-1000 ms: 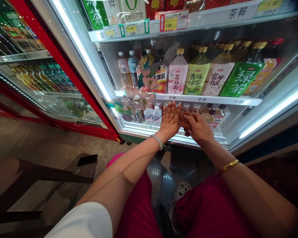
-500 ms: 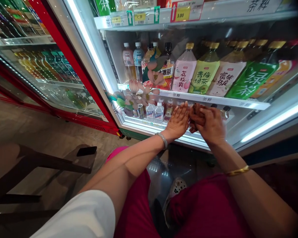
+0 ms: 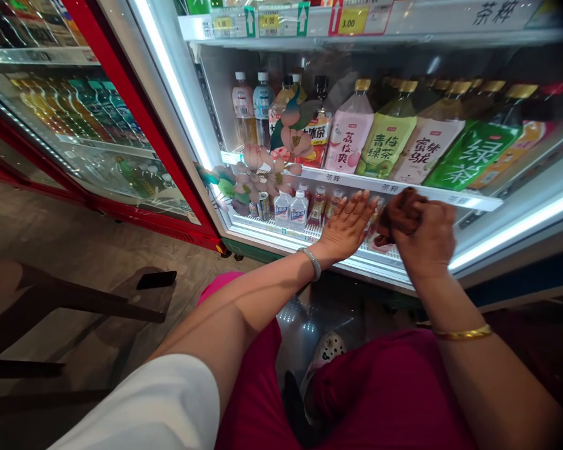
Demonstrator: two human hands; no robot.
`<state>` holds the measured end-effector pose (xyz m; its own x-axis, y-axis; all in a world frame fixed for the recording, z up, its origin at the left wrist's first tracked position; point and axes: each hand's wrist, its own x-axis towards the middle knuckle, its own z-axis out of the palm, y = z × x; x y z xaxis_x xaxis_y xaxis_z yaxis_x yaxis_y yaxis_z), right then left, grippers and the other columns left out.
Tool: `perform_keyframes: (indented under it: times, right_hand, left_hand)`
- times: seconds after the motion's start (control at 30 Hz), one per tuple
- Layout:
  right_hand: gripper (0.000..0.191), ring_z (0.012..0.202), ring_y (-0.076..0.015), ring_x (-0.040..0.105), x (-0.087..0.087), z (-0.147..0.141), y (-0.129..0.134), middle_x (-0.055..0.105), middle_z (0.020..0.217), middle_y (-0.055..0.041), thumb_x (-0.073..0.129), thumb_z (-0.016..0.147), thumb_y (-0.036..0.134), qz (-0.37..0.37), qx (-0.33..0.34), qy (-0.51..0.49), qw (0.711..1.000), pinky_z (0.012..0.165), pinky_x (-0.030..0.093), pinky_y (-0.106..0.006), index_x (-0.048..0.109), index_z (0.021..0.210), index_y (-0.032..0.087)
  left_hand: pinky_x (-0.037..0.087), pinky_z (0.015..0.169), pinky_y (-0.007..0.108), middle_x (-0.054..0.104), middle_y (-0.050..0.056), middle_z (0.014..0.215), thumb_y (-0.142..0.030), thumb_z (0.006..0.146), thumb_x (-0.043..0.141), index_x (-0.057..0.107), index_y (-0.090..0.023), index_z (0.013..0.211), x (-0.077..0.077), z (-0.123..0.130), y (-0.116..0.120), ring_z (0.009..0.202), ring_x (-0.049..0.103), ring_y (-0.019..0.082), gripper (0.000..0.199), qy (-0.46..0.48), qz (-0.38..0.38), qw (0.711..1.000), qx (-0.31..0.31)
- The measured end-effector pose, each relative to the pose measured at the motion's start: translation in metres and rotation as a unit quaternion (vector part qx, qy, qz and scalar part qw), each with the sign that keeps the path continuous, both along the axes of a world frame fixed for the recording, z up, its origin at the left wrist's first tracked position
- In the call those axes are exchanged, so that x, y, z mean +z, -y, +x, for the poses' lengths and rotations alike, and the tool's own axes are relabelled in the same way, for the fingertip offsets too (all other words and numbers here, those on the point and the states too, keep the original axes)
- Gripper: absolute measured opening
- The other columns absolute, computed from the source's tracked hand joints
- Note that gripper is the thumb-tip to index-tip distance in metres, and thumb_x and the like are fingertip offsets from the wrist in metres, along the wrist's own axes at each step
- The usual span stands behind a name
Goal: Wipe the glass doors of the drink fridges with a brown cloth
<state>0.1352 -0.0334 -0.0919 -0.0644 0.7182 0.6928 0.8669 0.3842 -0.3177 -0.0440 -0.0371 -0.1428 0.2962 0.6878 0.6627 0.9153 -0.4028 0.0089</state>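
Evidently, glass front (image 3: 342, 59): under way, I judge, with my brown cloth (image 3: 402, 214) out before it; nothing visible parts finished stretches from those left, so I cannot tell how much remains.
Red-framed cooler (image 3: 143, 122): far left, its frame glossy and straight-sided, ribbed bottles (image 3: 60, 97) behind it.
Flower decal (image 3: 258, 178): flat, with pinkish petals and green leaves, near the lower left corner of my cooler (image 3: 251, 250).
Small bottles (image 3: 291, 209): clear plastic, along the bottom shelf's left half.
Left hand (image 3: 348, 228): flat, fingers extended side by side, holding nothing, laid at the glass above the cooler's bottom edge; a smooth pale bangle (image 3: 313, 264) circles my wrist.
Cloth's place: soft, thick folds, before the right half of the middle shelf's (image 3: 361, 183) front edge; whether it touches the glass, I cannot tell.
Right hand (image 3: 429, 240): curled tight around the bunched cloth; my gold-coloured bangle (image 3: 464, 334) shines.
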Motion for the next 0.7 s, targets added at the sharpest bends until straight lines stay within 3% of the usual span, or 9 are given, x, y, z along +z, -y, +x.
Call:
perform_keyframes:
  times: [0.1,0.23,0.3,0.5,0.7]
  right_hand:
    - [0.044,0.118,-0.0351,0.056,0.003,0.003,-0.001,0.057,0.128,-0.0208,0.07,0.082,0.037,0.02,-0.017,-0.012,1.0,0.089,0.051,-0.046,0.055,0.12,0.021]
    - [0.037,0.096,-0.0312,0.061,-0.011,-0.013,0.005,0.059,0.123,-0.0169,0.068,0.082,0.039,-0.082,0.029,0.09,0.992,0.075,0.051,-0.043,0.057,0.112,0.02]
    - [0.036,0.091,-0.0289,0.061,-0.012,-0.011,0.006,0.058,0.123,-0.0157,0.067,0.082,0.039,-0.096,0.032,0.098,0.99,0.072,0.05,-0.041,0.057,0.111,0.021]
    - [0.039,0.11,-0.0342,0.057,0.004,0.025,-0.002,0.059,0.119,-0.0188,0.068,0.083,0.044,0.019,-0.041,-0.017,0.999,0.085,0.049,-0.043,0.056,0.113,0.022]
    - [0.041,0.093,-0.0292,0.06,-0.015,0.0,0.007,0.055,0.121,-0.0157,0.068,0.079,0.037,-0.129,0.001,0.089,0.988,0.074,0.051,-0.042,0.054,0.113,0.019]
  left_hand:
    - [0.007,0.132,0.048,0.017,0.011,0.173,-0.019,0.1,0.032,0.023,-0.013,0.162,0.002,0.003,0.002,0.16,-0.003,0.02,0.063,-0.014,-0.005,1.0,-0.01]
    - [0.007,0.132,0.05,0.008,0.015,0.173,-0.023,0.099,0.038,0.016,-0.007,0.163,-0.007,0.002,-0.001,0.16,-0.005,0.024,0.07,-0.018,-0.001,1.0,-0.016]
    - [0.007,0.132,0.051,0.006,0.015,0.173,-0.023,0.099,0.038,0.015,-0.008,0.163,-0.012,0.002,-0.004,0.16,-0.005,0.024,0.07,-0.007,0.006,1.0,-0.01]
    - [0.011,0.131,0.052,0.007,0.013,0.173,-0.019,0.1,0.038,0.024,-0.018,0.163,-0.015,0.012,-0.008,0.159,-0.004,0.026,0.064,0.02,0.025,0.999,-0.008]
    - [0.011,0.132,0.048,0.018,0.014,0.171,-0.019,0.101,0.032,0.021,-0.011,0.162,-0.018,0.016,-0.007,0.159,-0.002,0.021,0.063,-0.007,0.023,0.999,-0.04]
